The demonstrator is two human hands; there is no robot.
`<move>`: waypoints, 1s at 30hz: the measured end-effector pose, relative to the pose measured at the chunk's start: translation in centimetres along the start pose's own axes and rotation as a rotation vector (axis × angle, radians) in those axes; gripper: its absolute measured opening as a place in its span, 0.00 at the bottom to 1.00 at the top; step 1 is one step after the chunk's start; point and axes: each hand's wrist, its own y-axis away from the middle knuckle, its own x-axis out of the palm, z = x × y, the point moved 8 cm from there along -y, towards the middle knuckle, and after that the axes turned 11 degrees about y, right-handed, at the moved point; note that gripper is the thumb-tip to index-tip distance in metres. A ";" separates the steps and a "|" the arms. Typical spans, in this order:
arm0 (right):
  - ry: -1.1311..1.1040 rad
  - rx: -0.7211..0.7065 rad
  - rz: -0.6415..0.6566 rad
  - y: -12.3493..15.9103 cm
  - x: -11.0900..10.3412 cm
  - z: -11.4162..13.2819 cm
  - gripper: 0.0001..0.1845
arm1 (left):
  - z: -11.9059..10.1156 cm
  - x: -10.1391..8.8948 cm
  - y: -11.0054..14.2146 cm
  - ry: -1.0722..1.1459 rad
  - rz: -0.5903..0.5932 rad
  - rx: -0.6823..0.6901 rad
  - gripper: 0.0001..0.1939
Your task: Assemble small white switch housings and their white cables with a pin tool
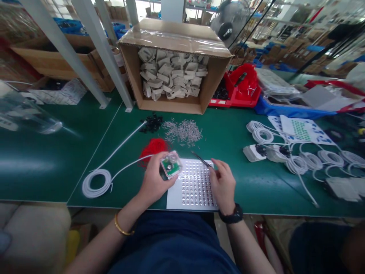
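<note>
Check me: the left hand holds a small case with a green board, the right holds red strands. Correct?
Not quite: the head view shows a thin dark tool in the right hand. The red strands lie on the table. The left hand holds a small case with a green board.

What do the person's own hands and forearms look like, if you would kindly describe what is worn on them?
The left hand is gloveless, with a slim gold-coloured bangle around its wrist. The right hand is gloveless too, with a thick black, watch-like band at its wrist; I cannot make out a dial. No sleeve shows on either forearm.
</note>
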 end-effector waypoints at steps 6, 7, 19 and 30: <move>0.714 -0.184 0.190 -0.7 2.0 0.4 0.10 | 1.5 -0.6 2.5 0.524 0.078 -0.201 0.34; 0.779 -0.187 0.192 -0.8 2.1 0.4 0.10 | 1.7 -0.5 2.7 0.579 0.106 -0.232 0.35; 0.831 -0.211 0.193 -0.9 1.6 -0.3 0.11 | 4.1 1.0 2.6 0.546 0.182 -0.233 0.39; 0.418 -0.034 0.092 -2.3 -0.2 -1.1 0.09 | 4.6 1.3 2.7 0.522 0.158 -0.181 0.39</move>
